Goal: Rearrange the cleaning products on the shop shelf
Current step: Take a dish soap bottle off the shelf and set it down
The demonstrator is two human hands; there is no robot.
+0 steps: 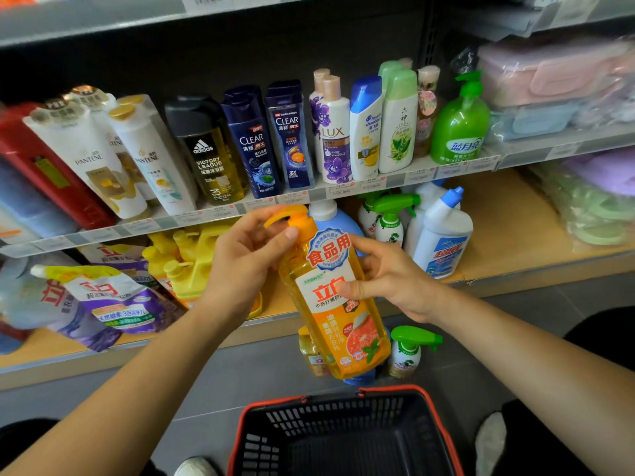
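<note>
- Orange pump bottle (338,304) of dish soap is up in the air, held in both hands in front of the lower shelf (508,228) and above the basket (443,431). It's tilted, top leaning to the left.
- L hand (247,255): fingers curled round the orange pump head (292,218) and neck, thumb tip on the neck. Gripping.
- R hand (388,280): wrapped round the bottle's body from the right, thumb laid across the front label. Also gripping.
- Lower shelf, L to R: purple-and-white refill pouches (103,297) lying flat, yellow jugs (192,255) behind my L hand, blue bottle w/ white cap (338,218) right behind the held one, green-trigger spray bottles (391,218), then white bottle w/ blue angled cap (443,238).
- Brown shelf board shows bare to the right of that white bottle.
- Upper shelf (395,182): row of shampoos & washes, i.e. Pantene (92,159), adidas (206,156), Clear (256,146), Lux (335,139), plus a green pump bottle (460,125) at the R end.
- On the grey floor by the shelf base: small green-trigger spray (407,352) and a small orange bottle (311,355), the latter partly hidden behind the held bottle.
- Basket is dark w/ a red rim, on the floor nearest me; I can't see anything inside it from here.
</note>
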